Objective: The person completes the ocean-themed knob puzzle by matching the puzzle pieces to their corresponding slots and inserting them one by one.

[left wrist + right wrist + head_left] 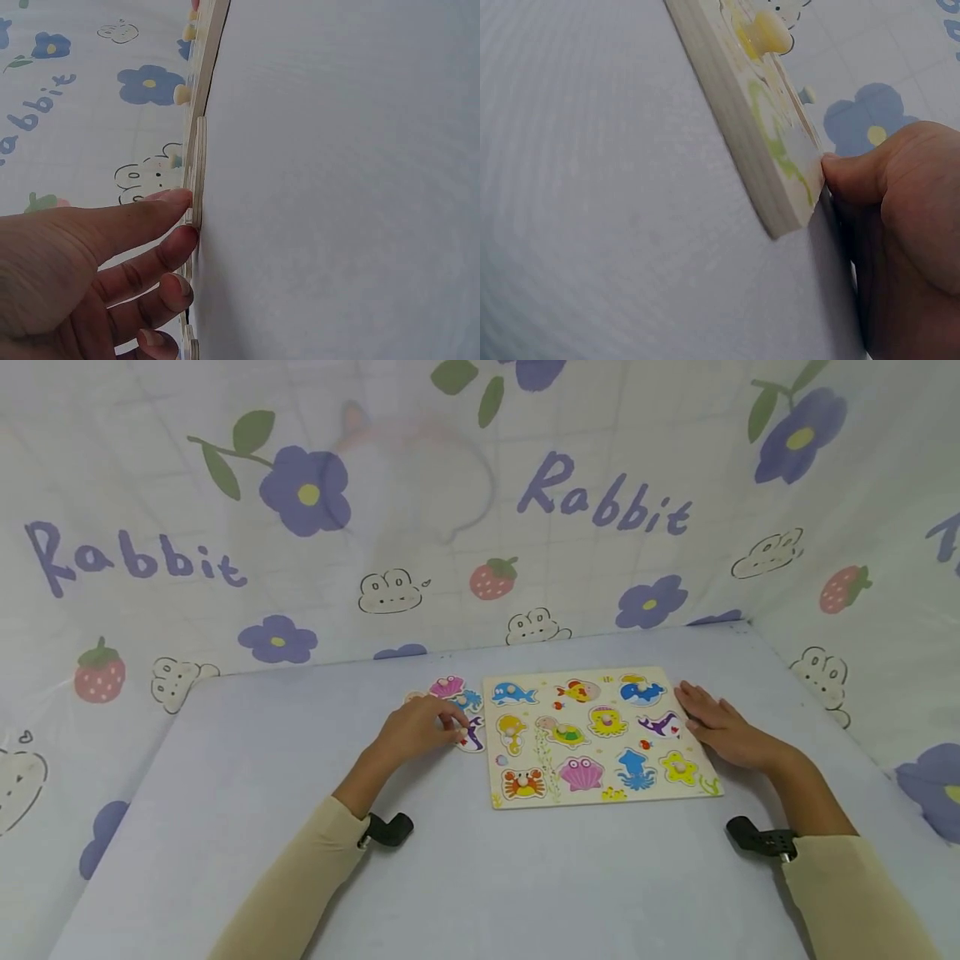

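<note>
A wooden sea-animal puzzle board (pixel 551 797) lies on the table, many of its animals fitted with small knobs. Beside its left edge is a cluster of loose pieces: a pink shell piece (pixel 447 686), a blue squid piece (pixel 470 700) and a purple whale piece (pixel 472 737). My left hand (pixel 415 728) pinches the purple whale piece at its edge between thumb and index finger, the other fingers loosely bent. Straight fingers of my right hand (pixel 731 732) rest along the board's right edge; in the right wrist view, the thumb (pixel 855 178) touches near its corner.
The pale tabletop (pixel 525 885) reaches back to a hanging white curtain (pixel 420 527) printed with flowers, rabbits and strawberries. Black wrist cameras, one at the left sleeve (pixel 390 830) and one at the right sleeve (pixel 753 837), sit low over the table.
</note>
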### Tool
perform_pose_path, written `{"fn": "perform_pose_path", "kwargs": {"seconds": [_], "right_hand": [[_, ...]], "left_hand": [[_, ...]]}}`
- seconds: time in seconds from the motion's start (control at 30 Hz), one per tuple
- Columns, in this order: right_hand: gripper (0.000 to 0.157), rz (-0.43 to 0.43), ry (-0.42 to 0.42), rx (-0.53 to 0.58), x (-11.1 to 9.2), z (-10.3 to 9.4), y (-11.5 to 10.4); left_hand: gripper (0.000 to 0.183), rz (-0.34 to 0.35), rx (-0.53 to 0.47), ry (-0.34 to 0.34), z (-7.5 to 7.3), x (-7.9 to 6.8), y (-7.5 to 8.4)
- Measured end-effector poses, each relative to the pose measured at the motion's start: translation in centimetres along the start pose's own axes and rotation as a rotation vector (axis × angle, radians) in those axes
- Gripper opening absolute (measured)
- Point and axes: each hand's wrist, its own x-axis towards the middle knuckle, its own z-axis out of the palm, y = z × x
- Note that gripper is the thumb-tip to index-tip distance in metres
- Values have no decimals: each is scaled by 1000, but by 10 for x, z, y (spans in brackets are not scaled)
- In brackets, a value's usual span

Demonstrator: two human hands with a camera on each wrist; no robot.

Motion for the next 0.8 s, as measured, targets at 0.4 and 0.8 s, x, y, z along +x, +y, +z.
{"fn": "perform_pose_path", "kwargs": {"seconds": [0.4,0.8], "right_hand": [[63,-13,1,7,1,1,2],[64,-20,-38,12,1,-4,8]], "left_hand": [[8,22,30,14,-1,-2,-1],[8,26,72,-12,-3,-1,-1]]}}
